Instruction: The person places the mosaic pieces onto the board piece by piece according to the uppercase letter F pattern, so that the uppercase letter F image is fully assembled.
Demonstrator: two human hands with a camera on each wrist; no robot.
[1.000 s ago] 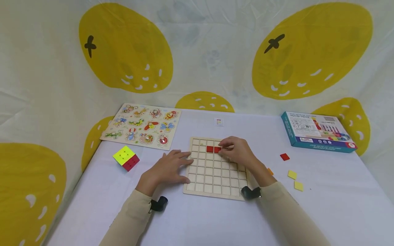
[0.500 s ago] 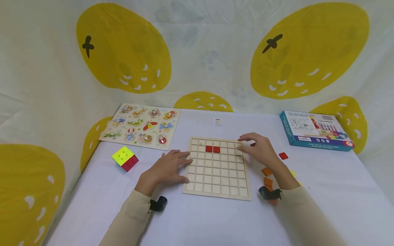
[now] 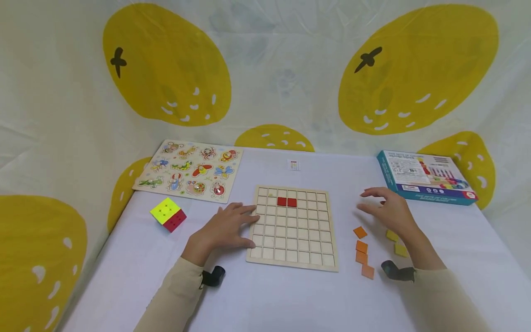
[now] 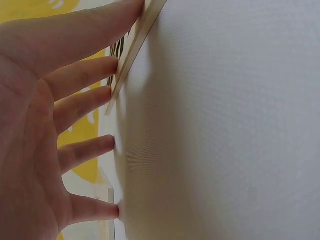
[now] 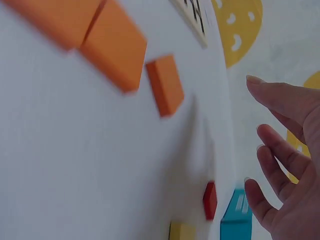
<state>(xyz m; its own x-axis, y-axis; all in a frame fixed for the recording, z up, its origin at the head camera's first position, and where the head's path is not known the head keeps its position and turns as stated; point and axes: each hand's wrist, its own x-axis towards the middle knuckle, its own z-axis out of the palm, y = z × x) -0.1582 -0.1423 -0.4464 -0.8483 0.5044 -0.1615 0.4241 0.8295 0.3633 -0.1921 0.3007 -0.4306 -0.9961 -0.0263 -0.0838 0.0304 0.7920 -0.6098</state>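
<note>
A wooden grid board [image 3: 292,263] lies flat on the table, with two red square tiles [image 3: 286,202] side by side in its second row. My left hand [image 3: 226,228] touches the board's left edge with spread fingers. To the right of the board, my right hand [image 3: 390,212] hovers above the table and holds nothing; its fingers are loosely bent and apart. A loose red tile [image 5: 210,200] lies beyond that hand in the right wrist view, while the hand hides it in the head view. Several orange tiles [image 3: 362,247] and two yellow tiles [image 3: 400,250] lie near the right wrist.
An insect puzzle board [image 3: 191,170] lies at the back left, with a puzzle cube [image 3: 168,214] in front of it. A teal box [image 3: 429,177] sits at the back right. Behind the board is a small printed card [image 3: 294,164].
My right hand has let go of the second red tile, which stays in the grid, and has moved right, off the board and over the loose tiles. The left hand has kept its place.
</note>
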